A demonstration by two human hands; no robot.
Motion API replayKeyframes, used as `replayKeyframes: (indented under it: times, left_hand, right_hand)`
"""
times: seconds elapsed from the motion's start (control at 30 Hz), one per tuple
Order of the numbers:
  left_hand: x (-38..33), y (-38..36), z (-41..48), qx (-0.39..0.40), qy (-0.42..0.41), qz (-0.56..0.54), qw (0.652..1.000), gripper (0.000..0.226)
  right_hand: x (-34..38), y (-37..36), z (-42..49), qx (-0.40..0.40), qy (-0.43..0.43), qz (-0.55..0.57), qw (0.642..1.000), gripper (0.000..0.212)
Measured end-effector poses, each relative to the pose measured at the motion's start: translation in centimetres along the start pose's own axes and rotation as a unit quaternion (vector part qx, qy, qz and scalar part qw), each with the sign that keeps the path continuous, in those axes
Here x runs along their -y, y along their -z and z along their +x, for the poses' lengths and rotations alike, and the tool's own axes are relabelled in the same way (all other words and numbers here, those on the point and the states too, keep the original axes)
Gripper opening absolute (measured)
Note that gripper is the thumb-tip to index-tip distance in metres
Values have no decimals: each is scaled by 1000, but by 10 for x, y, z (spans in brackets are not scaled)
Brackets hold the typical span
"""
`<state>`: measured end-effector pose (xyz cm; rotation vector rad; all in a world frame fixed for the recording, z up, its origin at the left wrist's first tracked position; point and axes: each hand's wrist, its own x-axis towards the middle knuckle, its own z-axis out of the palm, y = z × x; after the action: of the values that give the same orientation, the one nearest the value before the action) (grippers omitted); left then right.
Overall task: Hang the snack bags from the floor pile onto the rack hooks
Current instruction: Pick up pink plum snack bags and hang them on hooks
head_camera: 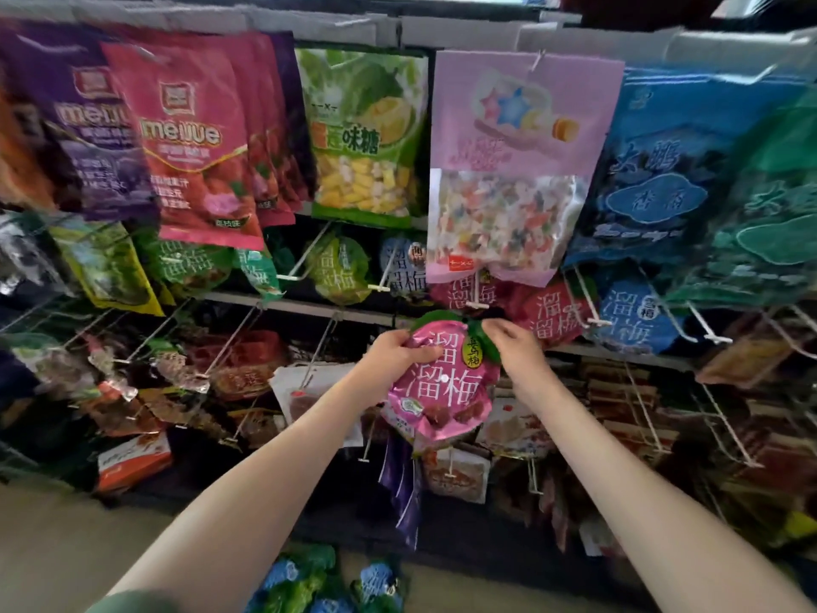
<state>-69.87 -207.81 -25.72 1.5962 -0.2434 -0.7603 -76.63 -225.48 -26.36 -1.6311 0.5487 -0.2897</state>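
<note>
Floor pile (318, 586) of blue and green snack bags, nearest, at the person's feet; above it, left hand (393, 353) gripping the upper left edge of a pink plum bag (442, 391); right hand (515, 347) pinching its green top; bag upright, just below a white hook (475, 305); behind, the rack (309, 305), hung with bags.

Up top, hung side by side — purple bags (88, 126), red-pink bags (199, 139), a green durian-candy bag (362, 139), a pale pink star-candy bag (513, 170), blue bags (654, 170). Low left, an orange-and-white box (132, 457) — beige floor (53, 546) just below.
</note>
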Motion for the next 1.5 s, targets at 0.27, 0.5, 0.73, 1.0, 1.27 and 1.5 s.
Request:
replayKeyframes:
  times: [0.27,0.5,0.73,1.0,1.27,1.5]
  left_hand:
    - [-11,-13,17,17,-16,-1,1000,18]
    - [-10,-7,28,24,1,2,1000,27]
    - [-12,-5,43,9,-1,62,998,33]
    - [-10,-19,65,-113,-128,256,952,30]
    - [-3,-27,84,-193,-212,454,843,62]
    - [13,-36,103,-108,-220,620,745,76]
  right_hand:
    - [12,7,13,-8,33,16,999,15]
    - [8,5,25,2,60,-5,998,14]
    - [7,7,41,26,54,-7,998,14]
    - [7,2,68,-13,45,-4,999,13]
    - [7,-10,89,-151,135,-110,973,38]
    - [-26,-11,82,-156,201,-442,860,85]
